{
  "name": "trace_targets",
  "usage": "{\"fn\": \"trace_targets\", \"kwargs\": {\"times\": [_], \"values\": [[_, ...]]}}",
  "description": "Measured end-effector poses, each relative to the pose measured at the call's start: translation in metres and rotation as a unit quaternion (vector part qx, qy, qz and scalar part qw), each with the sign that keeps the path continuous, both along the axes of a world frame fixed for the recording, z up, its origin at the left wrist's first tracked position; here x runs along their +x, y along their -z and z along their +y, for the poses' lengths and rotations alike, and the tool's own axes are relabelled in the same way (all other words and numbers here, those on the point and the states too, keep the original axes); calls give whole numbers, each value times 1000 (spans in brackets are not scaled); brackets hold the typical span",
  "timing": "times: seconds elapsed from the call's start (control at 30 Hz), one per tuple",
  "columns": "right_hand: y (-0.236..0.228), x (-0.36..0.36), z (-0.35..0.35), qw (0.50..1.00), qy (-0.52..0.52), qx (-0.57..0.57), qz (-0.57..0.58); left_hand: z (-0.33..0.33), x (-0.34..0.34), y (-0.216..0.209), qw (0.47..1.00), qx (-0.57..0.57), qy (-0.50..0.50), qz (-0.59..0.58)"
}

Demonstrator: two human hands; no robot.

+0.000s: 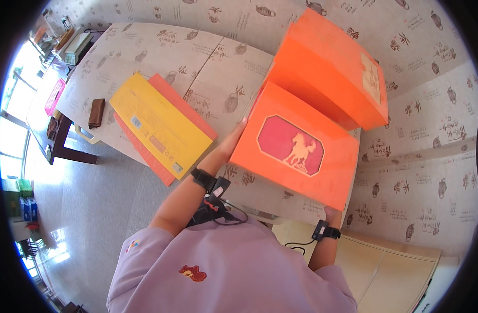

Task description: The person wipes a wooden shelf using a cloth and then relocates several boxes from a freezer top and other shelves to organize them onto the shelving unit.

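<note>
Two big orange boxes in front of us: the near orange box [296,143] and, just past it on the far right, the far orange box [322,68]. Both look closed up, so we can't tell what's inside. The near one is between the hands at the right end of the tabletop [218,78]. The left hand [232,141] has its fingers on the left edge, gripping it; the right hand [333,213] is at the near right corner, mostly hidden, so we can't tell how closed those fingers are. It's bright orange, with a pinkish-red eight-sided panel [278,135] and a pale gold horse [300,150]. Left of it we've got a flat yellow package [163,125] over a flat orange package [184,104], then a brown pouch [96,113]. Tabletop and wall [426,94] share a teapot print; the floor [108,193] is grey.
</note>
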State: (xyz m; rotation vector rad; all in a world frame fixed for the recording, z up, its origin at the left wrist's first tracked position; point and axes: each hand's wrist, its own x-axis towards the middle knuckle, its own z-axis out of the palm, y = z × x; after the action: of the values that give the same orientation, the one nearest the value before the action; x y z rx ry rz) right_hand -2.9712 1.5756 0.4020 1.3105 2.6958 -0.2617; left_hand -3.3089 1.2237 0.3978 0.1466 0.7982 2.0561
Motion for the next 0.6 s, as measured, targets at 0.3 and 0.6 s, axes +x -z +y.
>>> {"fn": "trace_targets", "kwargs": {"times": [0.3,0.6], "values": [[-29,12,-34,663,168,-466,561,-32,18,-15,997,-72,-12,15],[31,-25,-9,750,70,-420,506,-28,-10,17,1000,7,-29,5]]}}
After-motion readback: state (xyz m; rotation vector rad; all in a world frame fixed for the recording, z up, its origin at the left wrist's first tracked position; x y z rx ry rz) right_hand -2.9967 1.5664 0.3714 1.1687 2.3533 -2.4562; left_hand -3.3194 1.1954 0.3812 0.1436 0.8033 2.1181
